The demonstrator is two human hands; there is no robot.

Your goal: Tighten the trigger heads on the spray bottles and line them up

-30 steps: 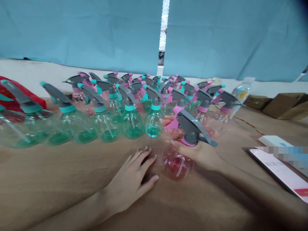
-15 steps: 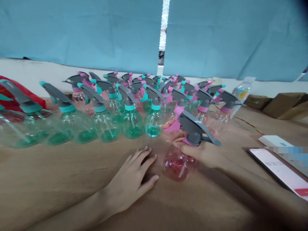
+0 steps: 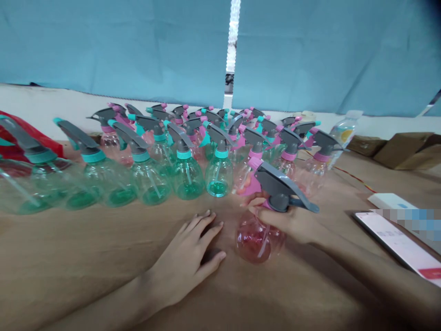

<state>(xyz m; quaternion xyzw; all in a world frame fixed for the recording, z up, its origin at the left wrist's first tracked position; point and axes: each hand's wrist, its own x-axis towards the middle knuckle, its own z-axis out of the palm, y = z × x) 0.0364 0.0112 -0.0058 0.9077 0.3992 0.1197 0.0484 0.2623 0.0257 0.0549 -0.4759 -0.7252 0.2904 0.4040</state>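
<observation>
My right hand (image 3: 285,220) is wrapped round the neck of a pink spray bottle (image 3: 257,243), just below its grey and pink trigger head. The bottle stands upright or nearly so, close to the table surface. To its left, my left hand (image 3: 189,253) lies flat on the wooden table (image 3: 103,257) with fingers spread, holding nothing. Beyond both hands, green spray bottles with teal collars form a front row, among them one green bottle (image 3: 219,177) nearest my fingertips. Behind them stand several more pink and green bottles.
On the right lie a phone (image 3: 396,243) and a white box (image 3: 389,201). Farther back are a clear drink bottle (image 3: 344,131), a thin wire and brown cardboard (image 3: 399,147). Red material (image 3: 31,133) sits at the far left. A blue curtain (image 3: 120,50) hangs behind.
The pink bottle in my right hand has moved very slightly down and toward me. My left hand stays in place. The whole view has shifted a little.
</observation>
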